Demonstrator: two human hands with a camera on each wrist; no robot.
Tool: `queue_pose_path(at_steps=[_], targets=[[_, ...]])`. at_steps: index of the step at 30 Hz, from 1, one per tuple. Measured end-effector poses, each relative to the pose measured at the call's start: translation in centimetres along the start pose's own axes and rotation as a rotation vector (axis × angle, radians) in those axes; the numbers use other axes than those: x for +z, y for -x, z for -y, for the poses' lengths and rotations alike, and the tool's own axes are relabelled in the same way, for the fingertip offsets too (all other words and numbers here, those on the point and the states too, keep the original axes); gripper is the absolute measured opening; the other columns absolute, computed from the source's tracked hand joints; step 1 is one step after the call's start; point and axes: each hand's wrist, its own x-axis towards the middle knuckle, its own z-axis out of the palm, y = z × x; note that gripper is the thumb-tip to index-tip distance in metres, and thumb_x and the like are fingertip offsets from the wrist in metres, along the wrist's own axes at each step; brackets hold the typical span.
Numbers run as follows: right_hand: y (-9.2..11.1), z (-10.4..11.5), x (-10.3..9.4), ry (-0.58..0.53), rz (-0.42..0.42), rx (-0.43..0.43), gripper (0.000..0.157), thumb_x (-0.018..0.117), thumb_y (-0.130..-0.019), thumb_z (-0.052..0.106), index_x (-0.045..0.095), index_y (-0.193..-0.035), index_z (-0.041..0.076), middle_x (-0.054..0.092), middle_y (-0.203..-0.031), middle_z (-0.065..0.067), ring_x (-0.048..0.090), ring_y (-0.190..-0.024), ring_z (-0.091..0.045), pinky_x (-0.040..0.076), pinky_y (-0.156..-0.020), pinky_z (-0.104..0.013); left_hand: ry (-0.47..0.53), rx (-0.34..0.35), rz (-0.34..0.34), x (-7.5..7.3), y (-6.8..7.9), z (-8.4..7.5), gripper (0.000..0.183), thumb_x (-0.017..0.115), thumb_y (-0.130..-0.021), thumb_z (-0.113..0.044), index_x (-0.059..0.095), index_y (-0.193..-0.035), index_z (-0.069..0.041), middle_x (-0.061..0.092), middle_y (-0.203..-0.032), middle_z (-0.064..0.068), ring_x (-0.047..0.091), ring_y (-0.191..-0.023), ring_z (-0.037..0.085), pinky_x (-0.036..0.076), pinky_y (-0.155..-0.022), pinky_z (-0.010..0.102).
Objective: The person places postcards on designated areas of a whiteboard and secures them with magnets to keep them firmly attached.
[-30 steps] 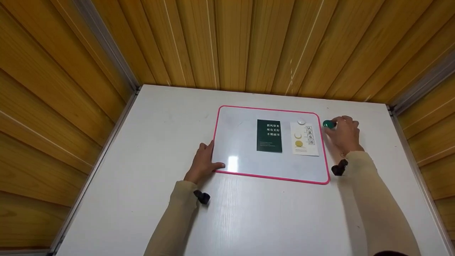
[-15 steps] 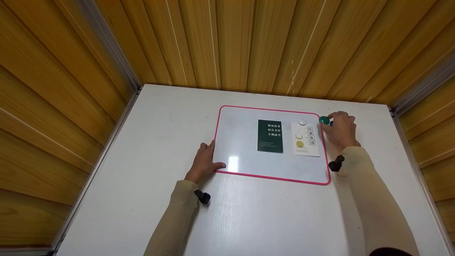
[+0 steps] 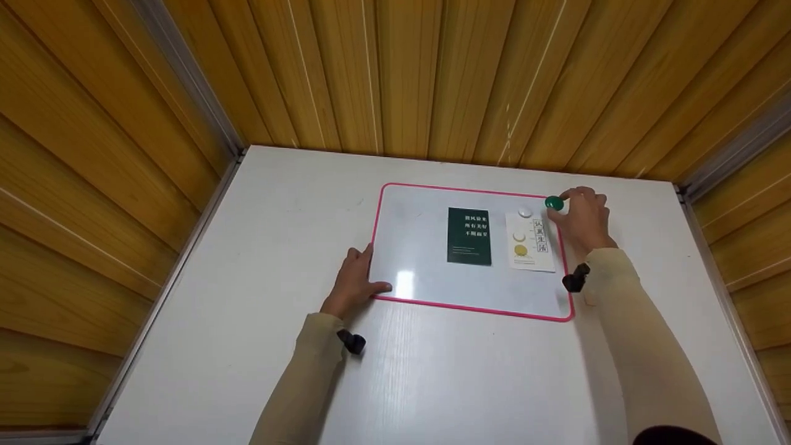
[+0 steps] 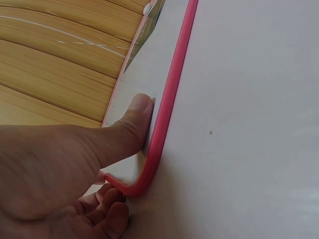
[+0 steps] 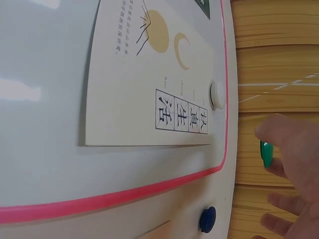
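Head view, and both hands are busy: down at the lower left corner, the left hand (image 3: 353,278) grips the rectangular whiteboard with a pink-red frame (image 3: 411,241), thumb on its face, fingers round the edge. Across at the upper right corner, the right hand (image 3: 584,217) has a glossy, round green disc (image 3: 554,203) pinched between thumb and finger, and the right wrist view shows that disc held clear of the board's surface! On the board, a dark green rectangular paper card (image 3: 469,236) lies near the middle; to its right, a white paper card with gold shapes (image 3: 533,254) has a round white disc (image 3: 525,212) at its top edge. Just outside the frame, a round dark blue disc (image 5: 208,219) sits on the smooth white table (image 3: 432,371).
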Motion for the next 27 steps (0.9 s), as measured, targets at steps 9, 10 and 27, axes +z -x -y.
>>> queue_pose_path(at_steps=[9,10,27], targets=[[-0.5,1.7,0.5,0.029,0.001,-0.056,0.053,0.07,-0.097,0.029,0.055,-0.137,-0.003,0.026,-0.16,-0.028,0.023,-0.139,-0.054,0.026,-0.112,-0.068,0.013,0.008,-0.003,0.0,0.0,0.1,0.106,0.091,-0.08,-0.029,0.028,-0.162,-0.004,0.046,-0.122,0.015,0.043,-0.099,0.025,0.043,-0.093,0.041],[-0.6,1.9,0.6,0.033,-0.002,-0.065,0.053,0.07,-0.097,0.029,0.055,-0.136,-0.003,0.027,-0.159,-0.029,0.023,-0.139,-0.054,0.026,-0.112,-0.068,0.016,0.009,-0.003,0.0,0.0,0.1,0.105,0.091,-0.08,-0.029,0.029,-0.161,-0.004,0.046,-0.121,0.016,0.043,-0.099,0.025,0.043,-0.093,0.042],[-1.4,4.6,1.4,0.012,0.027,-0.09,0.051,0.069,-0.097,0.029,0.056,-0.137,-0.001,0.026,-0.162,-0.024,0.024,-0.139,-0.051,0.028,-0.11,-0.07,0.011,0.018,-0.016,-0.1,0.0,0.0,0.105,0.091,-0.079,-0.029,0.03,-0.161,-0.004,0.046,-0.115,0.013,0.041,-0.093,0.023,0.04,-0.084,0.038]])
